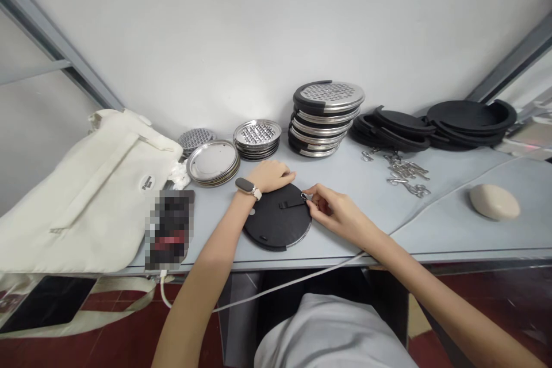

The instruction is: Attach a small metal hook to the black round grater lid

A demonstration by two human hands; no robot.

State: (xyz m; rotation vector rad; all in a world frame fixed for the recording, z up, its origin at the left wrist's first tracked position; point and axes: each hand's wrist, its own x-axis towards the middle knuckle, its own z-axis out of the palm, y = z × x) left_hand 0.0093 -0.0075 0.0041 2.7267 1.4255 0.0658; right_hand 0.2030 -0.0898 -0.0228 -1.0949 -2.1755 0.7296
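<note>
Fingers (316, 188) of my right hand (336, 207) pinching a metal clasp (304, 196) at the right side of a black disc (276, 224)

I am seeing the disc lying flat on the surface (448, 236), near its front edge, with most of its body extending left of and nearer me than the pinching fingertips; a black strap (291, 205) is running crosswise over it, its long axis pointing roughly at the clasp; my right hand is sitting nearer to that strap end, while my left hand (271, 175) is resting at the far rim, and I cannot tell whether its fingers are gripping or only steadying.

I am counting one disc between two hands, one strap and one pinched clasp; behind, one tall stack of discs (330, 118) is standing, and three lower silver piles (213, 162) are sitting left of it; two piles of black trays (470, 115) are lying to the right; loose metal clasps (403, 169) are tangling in front, too overlapped for me to number; one pale bag (95, 184) is slumping at far left; one beige rounded object (494, 202) is resting at right.
</note>
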